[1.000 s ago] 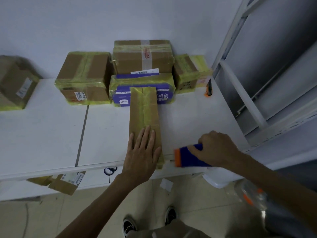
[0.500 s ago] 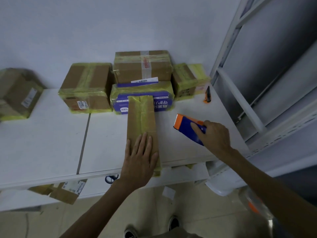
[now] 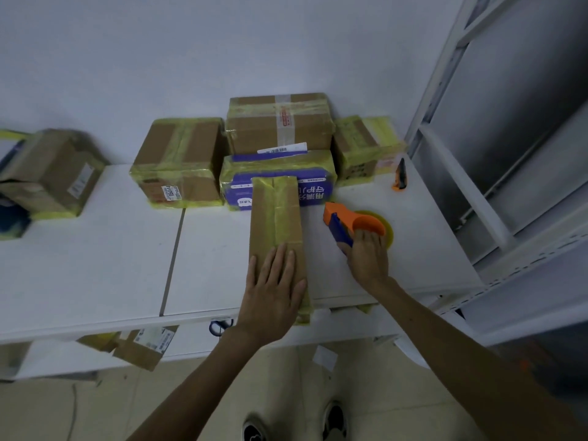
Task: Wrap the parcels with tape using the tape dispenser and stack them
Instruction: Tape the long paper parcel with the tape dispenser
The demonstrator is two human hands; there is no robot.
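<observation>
A long narrow brown parcel (image 3: 276, 218), with yellowish tape along its top, lies lengthwise on the white table (image 3: 95, 265), its near end over the front edge. My left hand (image 3: 273, 291) presses flat on that near end, fingers straight. To the right of the parcel, the orange and blue tape dispenser (image 3: 343, 218) with its yellow roll (image 3: 386, 230) sits on the table. My right hand (image 3: 369, 259) holds it by the handle, thumb on the blue side.
Taped parcels stand against the wall: a brown box (image 3: 276, 122) on a purple one (image 3: 311, 189), another box at left (image 3: 178, 160), one at right (image 3: 362, 148), one far left (image 3: 47, 173). An orange knife (image 3: 401, 175) lies near the metal rack (image 3: 477, 186). Scissors (image 3: 219, 326) sit below the table edge.
My right hand carried the dispenser from the table's front edge up and away, then set it down to the right of the parcel. My left hand stayed on the parcel.
</observation>
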